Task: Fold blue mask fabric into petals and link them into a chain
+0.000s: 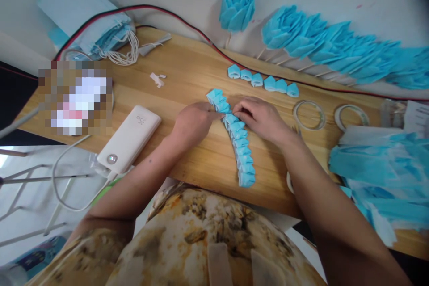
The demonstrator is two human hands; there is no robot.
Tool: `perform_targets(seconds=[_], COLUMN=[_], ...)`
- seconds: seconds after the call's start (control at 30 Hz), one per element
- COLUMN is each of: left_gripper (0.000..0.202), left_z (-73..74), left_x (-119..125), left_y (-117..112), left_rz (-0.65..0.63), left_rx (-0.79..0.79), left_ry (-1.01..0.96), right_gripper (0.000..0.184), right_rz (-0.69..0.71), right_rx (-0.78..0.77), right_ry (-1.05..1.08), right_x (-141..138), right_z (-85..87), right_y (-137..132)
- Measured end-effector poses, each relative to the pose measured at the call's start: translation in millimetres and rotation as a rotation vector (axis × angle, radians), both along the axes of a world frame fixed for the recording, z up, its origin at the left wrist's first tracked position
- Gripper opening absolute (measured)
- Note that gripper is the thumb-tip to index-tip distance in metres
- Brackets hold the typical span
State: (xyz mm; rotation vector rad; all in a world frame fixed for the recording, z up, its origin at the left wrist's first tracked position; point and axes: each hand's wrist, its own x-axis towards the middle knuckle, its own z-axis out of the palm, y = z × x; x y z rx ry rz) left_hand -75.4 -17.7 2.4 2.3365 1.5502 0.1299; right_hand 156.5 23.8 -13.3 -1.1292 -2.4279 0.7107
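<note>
A curved strip of overlapping folded blue paper petals (241,152) lies on the wooden table (194,76). My left hand (194,123) is closed in a pinch on the strip's upper part. My right hand (259,116) rests curled on the same strip, fingers pressed on the petals beside the left hand. Just beyond the hands lies a short row of loose folded blue petals (263,80).
A white power bank (129,138) with a cable lies at the left. Two rolls of clear tape (310,115) (351,116) sit at the right. Finished blue paper flowers (236,6) lean on the wall. Cut blue paper (378,170) is piled at the right; stacked face masks (90,18) sit at the back left.
</note>
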Motion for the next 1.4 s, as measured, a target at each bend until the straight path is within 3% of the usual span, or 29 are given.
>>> perform_targets(seconds=[0.17,0.4,0.83,1.3,1.4], left_gripper=[0.042,0.047,0.044,0.045,0.046], left_z=[-2.9,-3.9,-7.7,-6.6,-2.7], left_x=[-5,-11,-7,1,3], left_y=[0,-1,-2,0,-1], left_rz=[-0.035,0.036,0.034,0.034,0.055], left_rx=[0.037,0.05,0.121,0.04,0.015], left_ry=[-0.039,-0.33,-0.421,-0.168,-0.104], right_gripper=[0.015,0.015,0.014,0.017,0.015], right_rz=[-0.032,-0.051,-0.055,-0.071,-0.081], right_rx=[0.02,0.01,0.003,0.005,-0.077], right_ry=[-0.1,-0.096,-0.075,-0.075,-0.003], right_x=[-7,-9,-8,-11,-7], right_z=[4.3,4.9,3.1,5.3,4.5], right_y=[-3,-4,-3,-4,-1])
